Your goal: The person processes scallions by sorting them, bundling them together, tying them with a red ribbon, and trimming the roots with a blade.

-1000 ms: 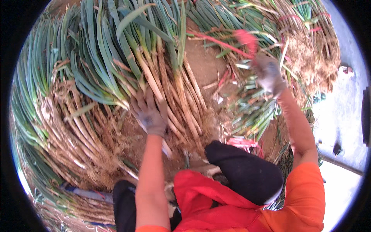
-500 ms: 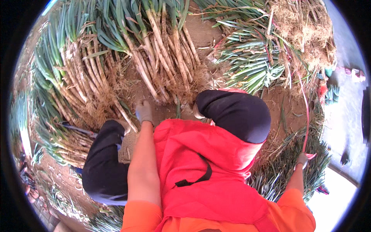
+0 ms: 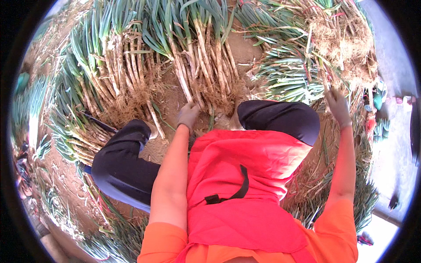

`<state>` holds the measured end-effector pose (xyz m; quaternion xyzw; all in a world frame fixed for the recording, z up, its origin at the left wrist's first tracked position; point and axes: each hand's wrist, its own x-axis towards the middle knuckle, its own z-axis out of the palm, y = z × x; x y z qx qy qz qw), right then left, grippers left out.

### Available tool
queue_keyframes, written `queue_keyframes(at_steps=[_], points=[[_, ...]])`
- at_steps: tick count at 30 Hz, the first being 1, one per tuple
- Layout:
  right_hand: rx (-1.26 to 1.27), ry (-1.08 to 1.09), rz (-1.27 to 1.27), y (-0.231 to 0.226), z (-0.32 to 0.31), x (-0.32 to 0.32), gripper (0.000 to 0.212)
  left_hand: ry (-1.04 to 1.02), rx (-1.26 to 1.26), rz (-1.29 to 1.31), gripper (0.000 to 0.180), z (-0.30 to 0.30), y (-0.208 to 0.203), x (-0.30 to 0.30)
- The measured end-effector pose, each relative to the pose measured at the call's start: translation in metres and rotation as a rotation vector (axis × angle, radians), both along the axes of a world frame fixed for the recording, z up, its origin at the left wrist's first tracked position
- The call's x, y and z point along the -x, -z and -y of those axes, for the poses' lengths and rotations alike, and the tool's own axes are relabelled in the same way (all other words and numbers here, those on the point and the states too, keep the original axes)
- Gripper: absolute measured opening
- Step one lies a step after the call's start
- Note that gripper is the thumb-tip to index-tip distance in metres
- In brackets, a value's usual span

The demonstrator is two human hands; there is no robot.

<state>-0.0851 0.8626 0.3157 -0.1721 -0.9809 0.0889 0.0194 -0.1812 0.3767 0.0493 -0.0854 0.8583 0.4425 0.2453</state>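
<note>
Grey-gloved, my left hand [image 3: 188,115] now sits curled at the root ends of the green onion bundle [image 3: 206,61] just ahead of it. My right hand [image 3: 338,106] has swung back up, fingers closed in the tangled roots [image 3: 346,44]; sorting carries on.

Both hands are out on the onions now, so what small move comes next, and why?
Probably close the left hand on the stalks at the root end of the green onions it touches. The right hand reaches a separate bundled pile, so lifting one stalk bunch first seems simplest.
</note>
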Motion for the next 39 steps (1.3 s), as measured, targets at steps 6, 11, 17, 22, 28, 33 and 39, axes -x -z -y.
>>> queue_keyframes(at_steps=[6,11,17,22,28,33,39], points=[[0.17,-0.531,-0.02,-0.027,0.168,0.141,0.026,0.547,0.017,-0.354,0.037,0.003,-0.137,-0.003],[0.326,-0.749,0.044,0.077,0.216,0.129,0.025,0.357,-0.106,-0.45,0.036,0.037,-0.192,-0.03],[0.157,-1.014,0.305,0.112,0.211,0.115,0.026,0.022,-0.323,-0.468,0.03,0.095,-0.242,-0.049],[0.162,-0.79,0.195,0.088,0.216,0.117,0.033,0.154,-0.064,-0.578,0.029,0.107,-0.218,-0.023],[0.194,-0.533,0.358,0.118,0.213,0.156,0.039,-0.478,-0.602,-0.29,0.024,0.122,-0.224,0.037],[0.4,-0.355,0.323,0.17,0.264,0.164,0.045,-0.349,-0.505,-0.346,0.018,0.125,-0.051,0.055],[0.423,0.047,0.273,0.253,0.315,0.18,0.053,-0.471,-0.273,0.066,0.039,0.034,0.077,-0.004]])
